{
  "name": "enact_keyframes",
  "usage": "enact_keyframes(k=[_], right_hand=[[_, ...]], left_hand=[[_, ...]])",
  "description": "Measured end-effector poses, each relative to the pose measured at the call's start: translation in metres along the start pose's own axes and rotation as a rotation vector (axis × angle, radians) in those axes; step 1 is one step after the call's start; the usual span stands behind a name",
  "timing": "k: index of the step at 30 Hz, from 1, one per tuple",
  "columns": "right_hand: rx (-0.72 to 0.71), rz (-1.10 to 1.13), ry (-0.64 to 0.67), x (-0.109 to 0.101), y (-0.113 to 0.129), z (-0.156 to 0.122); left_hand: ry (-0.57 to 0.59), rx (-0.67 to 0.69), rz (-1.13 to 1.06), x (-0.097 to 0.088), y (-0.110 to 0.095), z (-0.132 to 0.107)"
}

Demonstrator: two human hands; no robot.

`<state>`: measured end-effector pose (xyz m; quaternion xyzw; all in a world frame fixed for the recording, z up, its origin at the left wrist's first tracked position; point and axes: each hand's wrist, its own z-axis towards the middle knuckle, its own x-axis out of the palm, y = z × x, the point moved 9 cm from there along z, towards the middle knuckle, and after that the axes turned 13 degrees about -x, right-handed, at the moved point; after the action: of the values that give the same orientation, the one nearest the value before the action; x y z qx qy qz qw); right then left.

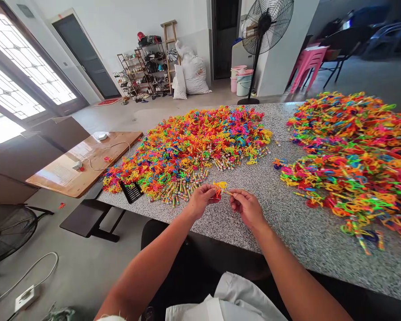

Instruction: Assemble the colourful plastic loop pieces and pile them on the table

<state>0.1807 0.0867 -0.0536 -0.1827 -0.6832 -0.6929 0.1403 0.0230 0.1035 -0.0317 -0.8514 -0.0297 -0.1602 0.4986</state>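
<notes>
My left hand pinches a small yellow-and-orange plastic toy piece above the speckled granite table. Right beside it, my right hand is closed in a pinch on a thin small stick-like part that points toward the toy piece. Just beyond my hands lies a row of small patterned tubes at the front of a big heap of bright plastic pieces. A second heap of bright pieces spreads over the table's right side.
A black comb-like grid lies at the left heap's edge. A lower wooden table with a cable stands to the left. A standing fan is behind the table, another fan on the floor at left. Pink chairs are at the back right.
</notes>
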Motion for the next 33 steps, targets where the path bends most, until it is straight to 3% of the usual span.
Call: enact_keyframes(k=[6, 12, 18, 29, 33], right_hand=[[0.017, 0.093, 0.026, 0.001, -0.004, -0.007], [0.129, 0.116, 0.036, -0.001, -0.013, -0.010], [0.166, 0.140, -0.012, -0.005, -0.019, -0.012], [0.047, 0.016, 0.055, -0.004, -0.018, -0.026], [0.028, 0.009, 0.061, -0.005, -0.017, -0.028]], left_hand=[[0.090, -0.146, -0.088, 0.003, 0.012, 0.000], [0.131, -0.283, -0.086, 0.005, 0.024, -0.004], [0.051, -0.168, 0.042, 0.004, 0.015, -0.007], [-0.152, -0.027, 0.236, -0.001, 0.012, -0.009], [-0.156, -0.031, 0.203, 0.000, 0.012, -0.011]])
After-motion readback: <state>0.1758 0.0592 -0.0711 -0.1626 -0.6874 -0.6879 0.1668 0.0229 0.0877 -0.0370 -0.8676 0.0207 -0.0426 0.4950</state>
